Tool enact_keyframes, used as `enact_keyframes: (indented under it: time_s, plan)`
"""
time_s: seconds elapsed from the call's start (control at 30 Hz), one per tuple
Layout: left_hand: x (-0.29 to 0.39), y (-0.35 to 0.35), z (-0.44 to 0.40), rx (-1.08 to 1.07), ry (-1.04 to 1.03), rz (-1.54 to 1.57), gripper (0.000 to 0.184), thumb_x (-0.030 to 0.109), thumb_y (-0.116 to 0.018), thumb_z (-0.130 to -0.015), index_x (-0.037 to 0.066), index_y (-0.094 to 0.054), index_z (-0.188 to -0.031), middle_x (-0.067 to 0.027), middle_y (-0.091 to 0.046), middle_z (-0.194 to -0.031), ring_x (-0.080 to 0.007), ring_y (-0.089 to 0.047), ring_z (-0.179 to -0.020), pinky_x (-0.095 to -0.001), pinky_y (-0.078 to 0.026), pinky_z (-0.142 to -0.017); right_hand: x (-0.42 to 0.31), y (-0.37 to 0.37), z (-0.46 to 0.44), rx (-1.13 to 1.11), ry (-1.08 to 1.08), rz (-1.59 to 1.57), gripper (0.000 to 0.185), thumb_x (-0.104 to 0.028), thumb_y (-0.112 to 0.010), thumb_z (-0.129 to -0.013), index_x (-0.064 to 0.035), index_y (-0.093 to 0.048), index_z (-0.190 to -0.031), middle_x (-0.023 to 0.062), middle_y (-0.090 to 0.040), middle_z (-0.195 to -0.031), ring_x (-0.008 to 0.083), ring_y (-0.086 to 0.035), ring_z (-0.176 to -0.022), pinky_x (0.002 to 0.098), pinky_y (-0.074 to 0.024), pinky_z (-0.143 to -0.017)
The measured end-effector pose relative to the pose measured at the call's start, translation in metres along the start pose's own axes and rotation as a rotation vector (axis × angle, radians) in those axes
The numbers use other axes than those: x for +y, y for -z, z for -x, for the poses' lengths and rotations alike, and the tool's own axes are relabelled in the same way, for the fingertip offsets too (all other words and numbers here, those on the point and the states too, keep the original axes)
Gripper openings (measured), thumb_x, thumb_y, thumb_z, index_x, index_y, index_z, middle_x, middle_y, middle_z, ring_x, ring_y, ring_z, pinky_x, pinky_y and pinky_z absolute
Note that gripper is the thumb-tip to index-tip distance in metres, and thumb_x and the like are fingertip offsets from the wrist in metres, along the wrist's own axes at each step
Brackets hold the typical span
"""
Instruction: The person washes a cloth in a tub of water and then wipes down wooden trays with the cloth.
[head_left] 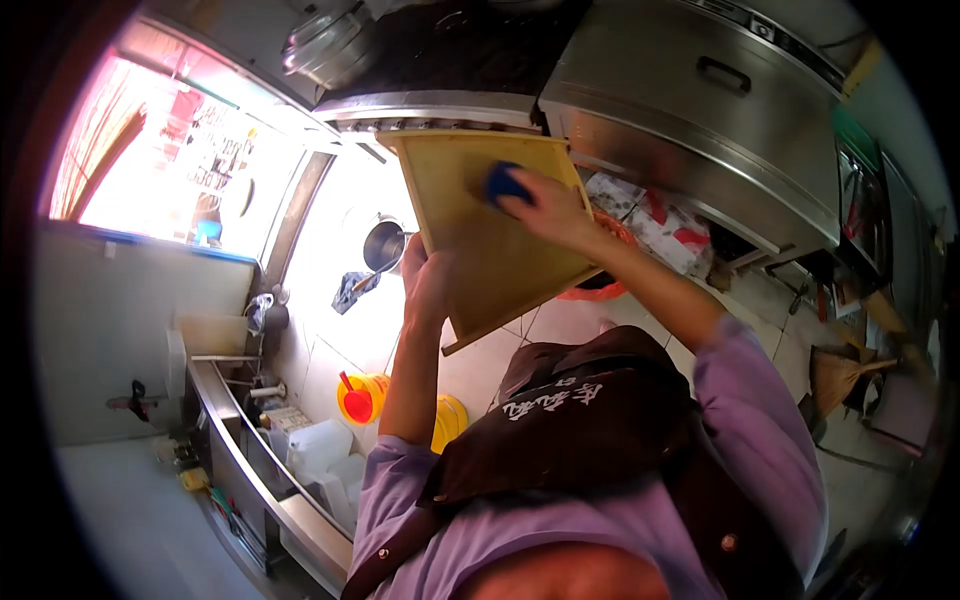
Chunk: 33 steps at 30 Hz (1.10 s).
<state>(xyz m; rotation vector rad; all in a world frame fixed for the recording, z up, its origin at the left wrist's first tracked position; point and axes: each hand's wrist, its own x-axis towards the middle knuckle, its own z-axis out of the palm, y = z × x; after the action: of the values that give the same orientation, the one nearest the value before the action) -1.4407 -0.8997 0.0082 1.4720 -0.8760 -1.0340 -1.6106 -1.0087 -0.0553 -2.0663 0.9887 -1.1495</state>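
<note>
A shallow yellowish tray (pixel 500 265) with raised edges is held up at a tilt in front of me. My left hand (pixel 428 275) grips its left edge, with the fingers partly hidden behind it. My right hand (pixel 550 208) is closed around a blue scrubbing brush (pixel 506 185), which is over the upper part of the tray's inner face. Motion blurs the brush's working side, so whether it touches the surface is hard to see.
Beyond the tray are a dark stovetop (pixel 450 55), a lidded pot (pixel 328 45) and a steel appliance (pixel 690 110). An orange-red basket (pixel 600 291) stands behind the tray. On the tiled floor are a yellow bucket (pixel 374 388) and a metal pot (pixel 384 245).
</note>
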Motion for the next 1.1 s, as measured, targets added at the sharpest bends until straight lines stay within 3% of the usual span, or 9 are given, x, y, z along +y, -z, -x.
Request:
enact_keyframes:
  time_s: [0.13, 0.23, 0.3, 0.5, 0.6, 0.7, 0.8, 0.93, 1.1]
  plan:
    - [0.001, -0.002, 0.013, 0.057, -0.020, -0.098, 0.033, 0.008, -0.051, -0.072, -0.004, -0.056, -0.103, -0.0051, -0.058, -0.087, -0.0115, -0.054, -0.075, -0.0248, -0.045, -0.066, -0.038, -0.034, -0.057, 0.149, 0.364, 0.290, 0.034, -0.026, -0.062, -0.082, -0.0081, -0.058, -0.110, 0.0122, -0.057, -0.100, 0.0309, -0.057, -0.094, 0.0430, -0.0425, -0.084]
    - [0.029, -0.009, 0.033, 0.099, -0.053, -0.085, 0.033, 0.006, -0.050, -0.071, -0.003, -0.056, -0.102, -0.0039, -0.058, -0.086, -0.0106, -0.053, -0.075, -0.0240, -0.044, -0.068, -0.006, -0.036, -0.056, 0.249, 0.367, 0.438, 0.034, -0.024, -0.062, -0.081, -0.0098, -0.057, -0.111, 0.0108, -0.057, -0.099, 0.0286, -0.056, -0.095, 0.0430, -0.0397, -0.085]
    - [0.036, 0.002, 0.038, 0.055, -0.039, -0.071, 0.036, 0.004, -0.049, -0.068, -0.002, -0.056, -0.103, -0.0044, -0.059, -0.087, -0.0108, -0.054, -0.076, -0.0236, -0.044, -0.070, 0.035, -0.032, -0.051, 0.227, 0.200, 0.420, 0.033, -0.022, -0.062, -0.080, -0.0100, -0.057, -0.111, 0.0090, -0.057, -0.093, 0.0276, -0.057, -0.089, 0.0429, -0.0398, -0.080]
    - [0.048, 0.021, 0.042, 0.026, 0.003, 0.008, 0.037, 0.002, -0.048, -0.066, -0.002, -0.055, -0.102, -0.0064, -0.060, -0.092, -0.0129, -0.057, -0.081, -0.0242, -0.046, -0.074, 0.090, -0.013, -0.050, 0.130, 0.342, 0.635, 0.033, -0.020, -0.062, -0.080, -0.0107, -0.056, -0.111, 0.0092, -0.058, -0.087, 0.0291, -0.060, -0.081, 0.0442, -0.0425, -0.076]
    - [0.052, 0.025, 0.044, 0.020, -0.017, 0.008, 0.038, 0.002, -0.048, -0.065, -0.002, -0.055, -0.102, -0.0064, -0.061, -0.092, -0.0133, -0.057, -0.083, -0.0247, -0.046, -0.076, 0.105, -0.007, -0.051, 0.013, 0.005, 0.626, 0.034, -0.024, -0.059, -0.082, -0.0100, -0.055, -0.113, 0.0130, -0.063, -0.092, 0.0308, -0.062, -0.085, 0.0456, -0.0471, -0.078]
    - [0.060, 0.013, 0.052, 0.061, -0.051, -0.066, 0.038, 0.003, -0.048, -0.065, -0.001, -0.056, -0.102, -0.0049, -0.060, -0.091, -0.0119, -0.056, -0.082, -0.0241, -0.046, -0.076, 0.102, 0.007, -0.054, -0.046, -0.263, 0.571, 0.024, -0.025, -0.055, -0.084, -0.0068, -0.054, -0.099, 0.0152, -0.066, -0.091, 0.0321, -0.064, -0.087, 0.0457, -0.0482, -0.077]
    - [0.051, 0.020, 0.050, 0.002, -0.157, -0.134, 0.039, 0.004, -0.049, -0.065, -0.001, -0.056, -0.104, -0.0033, -0.059, -0.090, -0.0102, -0.055, -0.081, -0.0228, -0.045, -0.076, 0.085, 0.021, -0.063, -0.128, -0.473, 0.494, 0.039, -0.030, -0.053, -0.083, -0.0068, -0.054, -0.114, 0.0193, -0.066, -0.100, 0.0359, -0.062, -0.092, 0.0471, -0.0490, -0.082]
    - [0.046, 0.018, 0.049, 0.021, -0.183, -0.232, 0.033, 0.005, -0.053, -0.072, 0.000, -0.056, -0.105, -0.0022, -0.057, -0.089, -0.0089, -0.053, -0.082, -0.0229, -0.045, -0.076, 0.119, 0.025, -0.078, -0.427, -0.315, 0.512, 0.042, -0.034, -0.055, -0.078, -0.0063, -0.060, -0.110, 0.0219, -0.064, -0.104, 0.0376, -0.061, -0.098, 0.0449, -0.0476, -0.086]
    - [0.041, 0.008, 0.043, 0.056, -0.317, -0.298, 0.029, 0.007, -0.057, -0.079, 0.000, -0.055, -0.107, -0.0024, -0.057, -0.092, -0.0086, -0.053, -0.085, -0.0232, -0.045, -0.077, 0.141, 0.027, -0.055, -0.126, -0.306, 0.276, 0.048, -0.033, -0.056, -0.079, -0.0064, -0.057, -0.119, 0.0229, -0.062, -0.107, 0.0373, -0.059, -0.099, 0.0425, -0.0455, -0.088]
